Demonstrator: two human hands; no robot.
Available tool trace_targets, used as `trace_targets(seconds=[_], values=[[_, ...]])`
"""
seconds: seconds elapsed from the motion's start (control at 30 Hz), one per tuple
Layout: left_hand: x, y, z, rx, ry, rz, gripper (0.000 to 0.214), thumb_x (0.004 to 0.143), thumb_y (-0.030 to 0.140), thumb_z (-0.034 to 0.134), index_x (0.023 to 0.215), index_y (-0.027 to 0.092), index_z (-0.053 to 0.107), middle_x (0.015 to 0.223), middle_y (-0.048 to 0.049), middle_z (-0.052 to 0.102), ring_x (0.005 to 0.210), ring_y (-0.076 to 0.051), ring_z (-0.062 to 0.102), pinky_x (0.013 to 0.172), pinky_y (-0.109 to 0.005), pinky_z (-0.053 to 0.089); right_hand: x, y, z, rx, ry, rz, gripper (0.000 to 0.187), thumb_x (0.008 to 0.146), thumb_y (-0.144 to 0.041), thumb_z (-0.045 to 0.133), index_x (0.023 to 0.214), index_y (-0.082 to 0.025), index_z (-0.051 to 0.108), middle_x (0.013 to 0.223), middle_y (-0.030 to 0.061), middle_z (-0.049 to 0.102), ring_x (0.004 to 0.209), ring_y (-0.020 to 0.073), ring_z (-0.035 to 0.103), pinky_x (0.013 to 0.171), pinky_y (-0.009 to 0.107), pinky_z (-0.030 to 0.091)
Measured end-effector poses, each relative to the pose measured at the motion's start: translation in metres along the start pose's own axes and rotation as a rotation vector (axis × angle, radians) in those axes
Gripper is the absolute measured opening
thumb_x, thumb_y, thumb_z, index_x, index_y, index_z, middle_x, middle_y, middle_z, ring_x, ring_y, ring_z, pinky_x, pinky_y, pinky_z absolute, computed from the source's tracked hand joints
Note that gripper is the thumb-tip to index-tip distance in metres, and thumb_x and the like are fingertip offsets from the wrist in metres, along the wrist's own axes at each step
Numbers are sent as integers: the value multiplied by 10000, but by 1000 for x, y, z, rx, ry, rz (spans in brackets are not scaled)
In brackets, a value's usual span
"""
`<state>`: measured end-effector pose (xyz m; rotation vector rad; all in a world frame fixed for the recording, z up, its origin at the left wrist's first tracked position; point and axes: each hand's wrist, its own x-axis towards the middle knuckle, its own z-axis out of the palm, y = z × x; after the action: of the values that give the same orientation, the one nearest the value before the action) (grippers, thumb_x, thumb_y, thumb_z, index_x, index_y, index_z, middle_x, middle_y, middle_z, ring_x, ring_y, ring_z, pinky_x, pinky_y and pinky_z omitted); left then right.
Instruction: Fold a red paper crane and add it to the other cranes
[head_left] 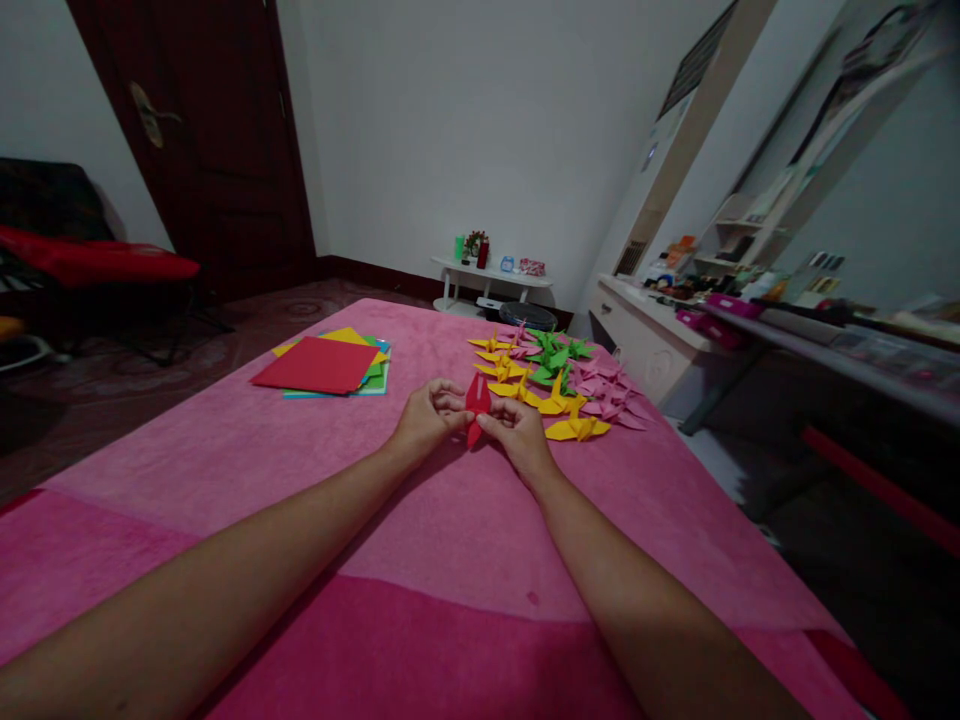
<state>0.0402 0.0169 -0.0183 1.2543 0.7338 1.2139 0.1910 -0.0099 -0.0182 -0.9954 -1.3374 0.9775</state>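
Both my hands meet over a pink cloth-covered surface (420, 520). Between them is a folded piece of red paper (475, 397), narrow and pointed. My left hand (427, 418) pinches its left side with curled fingers. My right hand (519, 430) pinches its right side and lower tip. Just beyond my right hand lie several finished paper cranes: yellow ones (576, 428), green ones (553, 354) and pink ones (611, 395). A stack of flat coloured paper sheets (322, 365), red on top, lies to the far left of my hands.
A dark wooden door (202, 140) stands at the back left, with a red-cushioned chair (90, 262) beside it. A small white shelf (491, 275) sits against the far wall. A cluttered dressing table (660, 330) and mirror run along the right.
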Motion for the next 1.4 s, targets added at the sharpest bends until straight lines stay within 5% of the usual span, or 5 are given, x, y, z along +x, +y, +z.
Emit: trace_targets(seconds=[0.43,1.07,1.4], values=[[-2,-6,-1,-129,-95,-194,341,561,271,799,824,105,659,739,-57,702,624,-138,652,666,-263,514,2,11,-8,-70,57,-43,187,645,-315,689,585,-165,594,526,-34,496,463,86,407,444,220,322],[-5,0,5,-6,18,-84,249,619,323,737,621,112,603,495,-1,588,400,-84,482,419,-206,334,-8,-6,9,-193,6,52,284,755,-335,555,539,-163,493,413,-43,504,349,63,431,360,170,314],[-8,-1,11,-116,-194,-98,297,615,352,753,719,93,652,617,-41,626,512,-91,526,516,-214,388,-8,2,10,-15,139,6,285,769,-355,558,574,-151,527,471,-15,562,361,75,466,337,173,331]])
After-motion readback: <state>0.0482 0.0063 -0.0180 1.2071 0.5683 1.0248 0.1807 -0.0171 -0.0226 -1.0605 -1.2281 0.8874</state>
